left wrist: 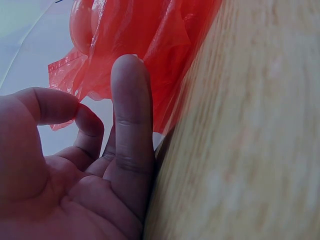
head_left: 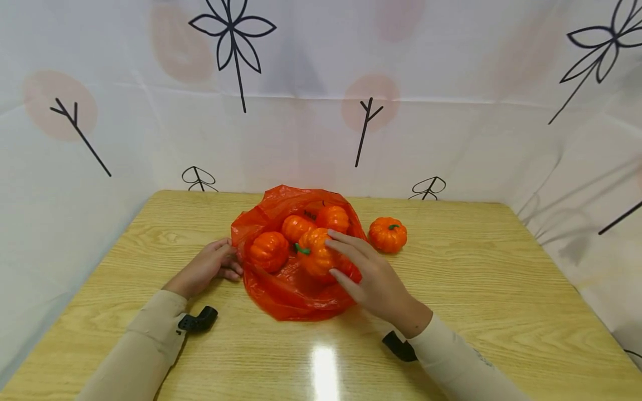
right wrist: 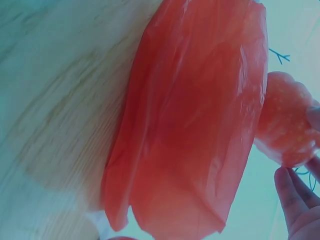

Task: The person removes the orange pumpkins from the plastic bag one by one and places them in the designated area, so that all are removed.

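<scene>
Left grip (head_left: 208, 267) pinches the red bag (head_left: 283, 303), clear only from the left wrist; right grip (head_left: 373, 278) holds a pumpkin (head_left: 316, 257).

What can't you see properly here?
Head: some of the red bag's inside, hidden by pumpkins.
Head: the dark print, too small to read.
Left wrist: a round thing behind plastic, cut off by the top edge.
Right wrist: the right hand, cut off by the right edge.

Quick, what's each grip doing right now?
Left grip: closed, pinching the red plastic bag.
Right grip: closed, holding a green-stemmed orange pumpkin.
</scene>
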`<control>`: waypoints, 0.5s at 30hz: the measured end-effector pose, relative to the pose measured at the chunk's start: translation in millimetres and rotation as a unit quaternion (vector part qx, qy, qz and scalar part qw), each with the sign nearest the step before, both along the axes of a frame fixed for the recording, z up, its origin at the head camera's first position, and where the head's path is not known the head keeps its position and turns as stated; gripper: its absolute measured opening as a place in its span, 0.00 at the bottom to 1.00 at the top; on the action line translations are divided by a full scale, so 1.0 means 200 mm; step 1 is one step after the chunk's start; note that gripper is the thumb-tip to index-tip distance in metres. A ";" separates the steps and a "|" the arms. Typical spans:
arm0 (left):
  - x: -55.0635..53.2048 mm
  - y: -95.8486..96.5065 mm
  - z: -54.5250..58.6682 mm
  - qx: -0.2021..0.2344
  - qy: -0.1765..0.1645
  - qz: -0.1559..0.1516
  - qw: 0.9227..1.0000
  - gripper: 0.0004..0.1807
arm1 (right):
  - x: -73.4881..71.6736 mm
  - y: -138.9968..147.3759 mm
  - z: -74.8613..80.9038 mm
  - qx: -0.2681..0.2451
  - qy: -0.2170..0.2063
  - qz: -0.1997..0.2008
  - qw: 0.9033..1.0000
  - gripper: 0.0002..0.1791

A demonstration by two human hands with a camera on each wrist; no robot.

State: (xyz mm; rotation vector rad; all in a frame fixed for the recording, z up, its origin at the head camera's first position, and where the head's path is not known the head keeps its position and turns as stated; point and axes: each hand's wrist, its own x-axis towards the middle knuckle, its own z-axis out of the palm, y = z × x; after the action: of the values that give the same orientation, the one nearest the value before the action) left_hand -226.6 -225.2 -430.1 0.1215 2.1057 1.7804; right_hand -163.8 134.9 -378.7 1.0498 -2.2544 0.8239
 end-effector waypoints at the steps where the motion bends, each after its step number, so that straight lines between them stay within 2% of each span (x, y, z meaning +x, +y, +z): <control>1: 0.00 0.00 0.00 0.000 0.000 0.000 1.000 0.11 | 0.00 0.01 0.00 0.000 0.001 -0.002 1.000 0.35; 15: 0.00 0.00 0.00 -0.001 0.001 0.000 1.000 0.11 | -0.02 0.14 0.03 -0.006 0.008 -0.042 0.999 0.36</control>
State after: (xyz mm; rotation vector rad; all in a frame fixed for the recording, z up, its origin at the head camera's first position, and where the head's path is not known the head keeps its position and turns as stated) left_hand -226.6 -224.4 -430.1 0.1226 2.1078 1.7788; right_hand -168.5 162.4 -373.2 0.9470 -2.2609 0.7903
